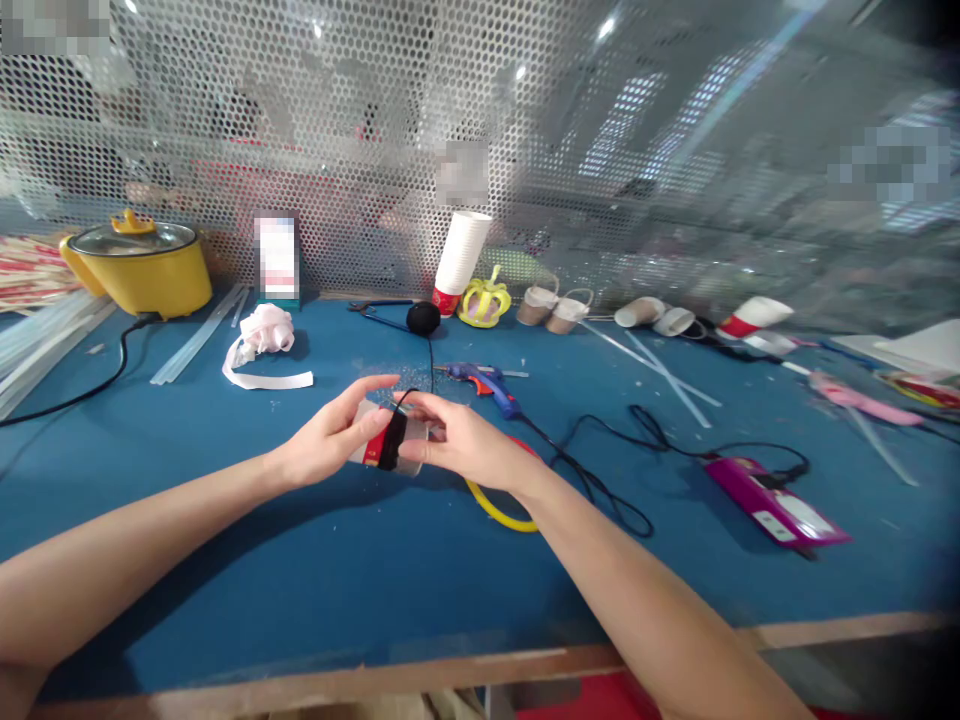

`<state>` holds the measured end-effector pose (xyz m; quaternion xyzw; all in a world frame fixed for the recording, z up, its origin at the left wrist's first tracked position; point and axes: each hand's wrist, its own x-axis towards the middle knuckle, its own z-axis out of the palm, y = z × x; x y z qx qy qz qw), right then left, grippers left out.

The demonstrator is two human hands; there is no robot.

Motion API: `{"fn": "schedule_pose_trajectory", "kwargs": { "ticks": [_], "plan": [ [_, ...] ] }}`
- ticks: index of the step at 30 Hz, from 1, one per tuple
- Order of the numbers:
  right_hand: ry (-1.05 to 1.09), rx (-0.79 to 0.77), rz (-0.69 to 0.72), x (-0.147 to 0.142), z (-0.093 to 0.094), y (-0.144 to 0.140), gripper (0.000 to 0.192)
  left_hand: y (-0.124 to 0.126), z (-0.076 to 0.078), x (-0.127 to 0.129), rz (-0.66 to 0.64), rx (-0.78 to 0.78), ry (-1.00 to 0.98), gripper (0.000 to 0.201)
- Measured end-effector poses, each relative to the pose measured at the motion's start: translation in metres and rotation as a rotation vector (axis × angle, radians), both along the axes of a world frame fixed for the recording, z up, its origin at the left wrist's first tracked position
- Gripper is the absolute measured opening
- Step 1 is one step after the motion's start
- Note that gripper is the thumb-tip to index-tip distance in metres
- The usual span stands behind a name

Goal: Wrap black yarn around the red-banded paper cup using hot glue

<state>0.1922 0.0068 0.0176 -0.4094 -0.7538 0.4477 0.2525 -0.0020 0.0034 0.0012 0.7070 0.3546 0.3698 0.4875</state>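
While left hand (330,440) grasps one end of a red-and-white paper cup (374,450) wrapped in black yarn (393,440), right hand (466,445) grips the other; cup is front-left of the blue-and-orange plastic glue gun (491,385).

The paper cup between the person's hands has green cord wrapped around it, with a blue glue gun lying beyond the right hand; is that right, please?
Not quite: the head view shows that the cord wrapped around the paper cup is black, not green. The cup is between the left hand and right hand, and the blue glue gun lies beyond the latter.
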Motion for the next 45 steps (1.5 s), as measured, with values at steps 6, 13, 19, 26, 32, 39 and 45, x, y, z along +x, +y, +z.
{"fn": "schedule_pose_trajectory", "kwargs": {
  "ticks": [6, 13, 19, 26, 32, 39, 45],
  "plan": [
    [-0.170, 0.083, 0.012, -0.006, 0.003, -0.006, 0.067, -0.002, -0.004, 0.003, -0.107, -0.164, -0.071, 0.042],
    [-0.112, 0.070, 0.102, -0.004, 0.003, 0.000, 0.053, 0.001, -0.004, 0.003, 0.042, -0.042, 0.052, 0.032],
    [-0.069, -0.004, -0.208, 0.007, 0.014, 0.004, 0.036, 0.000, -0.006, 0.005, 0.155, -0.053, 0.089, 0.030],
    [-0.122, 0.267, -0.171, -0.011, 0.003, -0.007, 0.012, -0.004, -0.005, 0.006, 0.149, 0.040, 0.165, 0.028],
    [-0.146, 0.239, -0.131, -0.017, 0.001, -0.008, 0.008, -0.008, 0.001, 0.006, 0.113, 0.175, 0.284, 0.025],
    [0.039, 0.123, -0.008, -0.004, 0.022, -0.020, 0.012, -0.002, -0.004, 0.005, 0.191, 0.075, 0.202, 0.028],
    [0.468, -0.145, 0.036, 0.012, 0.038, -0.023, 0.019, 0.005, -0.005, 0.006, 0.283, -0.099, 0.088, 0.028]
  ]
}}
